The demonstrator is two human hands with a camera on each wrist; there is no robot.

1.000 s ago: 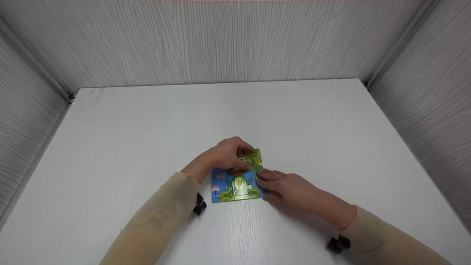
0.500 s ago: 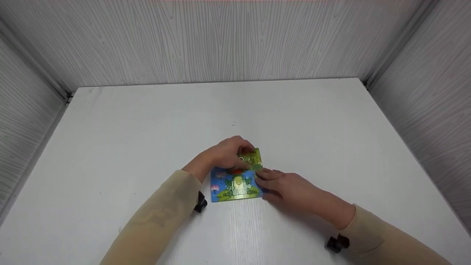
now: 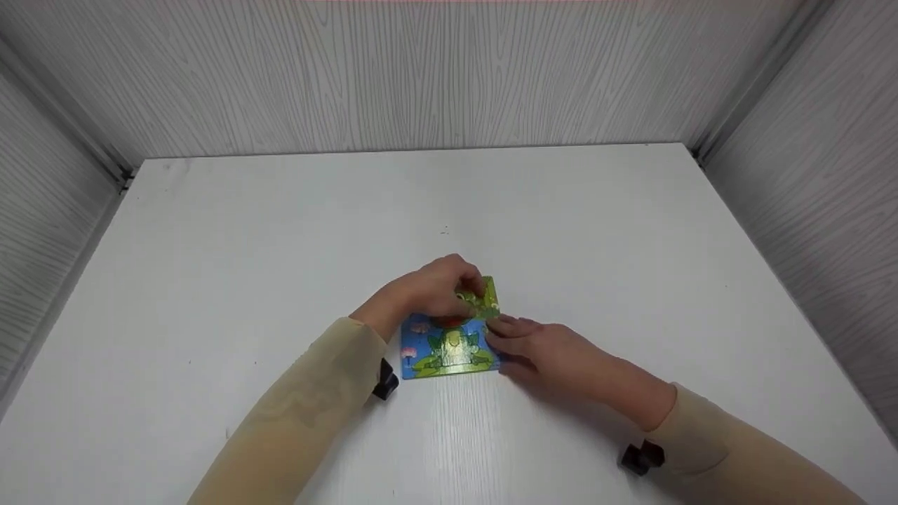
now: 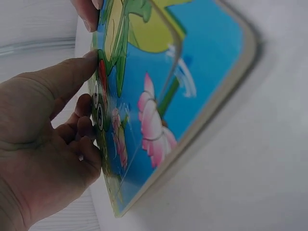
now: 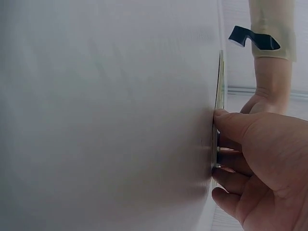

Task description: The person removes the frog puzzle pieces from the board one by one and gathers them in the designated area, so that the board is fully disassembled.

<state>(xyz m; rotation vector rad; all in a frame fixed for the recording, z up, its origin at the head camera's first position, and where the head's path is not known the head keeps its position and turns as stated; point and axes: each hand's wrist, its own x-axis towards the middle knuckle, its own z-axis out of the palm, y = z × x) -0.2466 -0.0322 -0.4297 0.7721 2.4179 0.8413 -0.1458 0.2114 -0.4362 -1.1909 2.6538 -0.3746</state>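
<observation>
We see the thumb and fingertips of our right hand (image 5: 272, 166) touching the right edge of a thin board (image 5: 220, 89), which shows edge-on as a narrow strip along the pale worktop (image 5: 110, 115). Farther left, our left hand (image 5: 262, 103) is partly hidden behind it, a black clip (image 5: 262, 40) on its beige sleeve (image 5: 273, 17).

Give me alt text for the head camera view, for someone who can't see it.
A frog-picture puzzle lies on a white table, with a person's left hand curled over its upper part and right hand touching its right edge. Both sleeves are beige; grey wood-grain panels stand behind and beside the table.
</observation>
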